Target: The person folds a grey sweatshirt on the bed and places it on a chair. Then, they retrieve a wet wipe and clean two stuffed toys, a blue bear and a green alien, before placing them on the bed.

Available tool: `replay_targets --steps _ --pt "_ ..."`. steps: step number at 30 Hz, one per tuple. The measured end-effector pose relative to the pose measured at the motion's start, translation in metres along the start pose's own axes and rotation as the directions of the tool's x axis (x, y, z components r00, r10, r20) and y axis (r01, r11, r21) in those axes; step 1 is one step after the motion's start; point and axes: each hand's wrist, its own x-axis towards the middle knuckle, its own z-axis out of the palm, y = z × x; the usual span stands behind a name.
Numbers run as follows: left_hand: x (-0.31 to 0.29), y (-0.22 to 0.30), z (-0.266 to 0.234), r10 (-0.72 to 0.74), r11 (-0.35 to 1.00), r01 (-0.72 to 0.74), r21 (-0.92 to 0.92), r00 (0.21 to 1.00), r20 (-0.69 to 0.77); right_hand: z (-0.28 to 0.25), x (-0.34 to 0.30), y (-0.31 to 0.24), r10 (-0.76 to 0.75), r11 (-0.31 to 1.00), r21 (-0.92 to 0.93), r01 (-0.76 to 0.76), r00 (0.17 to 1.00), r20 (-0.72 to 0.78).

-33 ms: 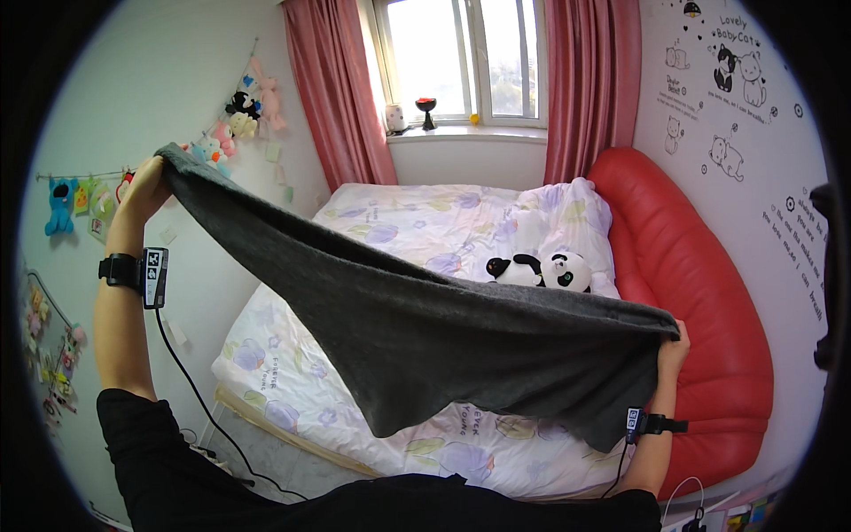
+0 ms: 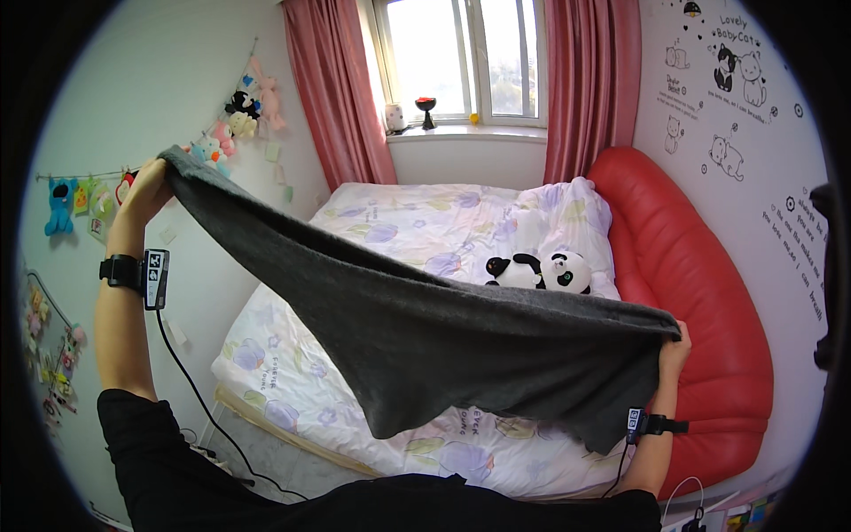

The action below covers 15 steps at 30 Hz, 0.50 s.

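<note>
A dark grey, fleecy blanket (image 2: 496, 355) hangs stretched between my two hands above the bed. My left hand (image 2: 146, 191), raised high at the left, is closed on one upper corner. Lower down on the right, my right hand (image 2: 675, 348) grips the other upper corner beside the red headboard. The top edge slopes down from left to right, with a long fold along it. Loose cloth sags into a point near the middle and another near my right wrist. Most of my fingers are hidden by the cloth or turned away.
Beneath the blanket is a bed with a white floral cover (image 2: 266, 355). A panda plush (image 2: 566, 272) lies near the padded red headboard (image 2: 709, 310). Cables run from the devices strapped to both wrists. Hanging toys (image 2: 61, 206) line the left wall; pink curtains (image 2: 337, 97) frame the window.
</note>
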Motion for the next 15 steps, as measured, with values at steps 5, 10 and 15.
replay_targets --steps 5,10,15 --pt "-0.022 -0.01 0.028 -0.04 0.874 -0.015 0.486 0.994 0.103 -0.006 -0.003 0.011 0.101 0.992 -0.073 -0.102 0.995 -0.017" --pt "-0.032 -0.024 0.055 -0.208 0.853 0.065 0.517 0.952 0.224 -0.004 -0.013 0.017 0.105 0.991 -0.087 -0.101 0.993 0.052" --pt "-0.028 -0.035 0.063 -0.185 0.876 0.07 0.477 0.963 0.198 -0.006 -0.017 0.019 0.098 0.994 -0.046 -0.095 0.991 0.086"
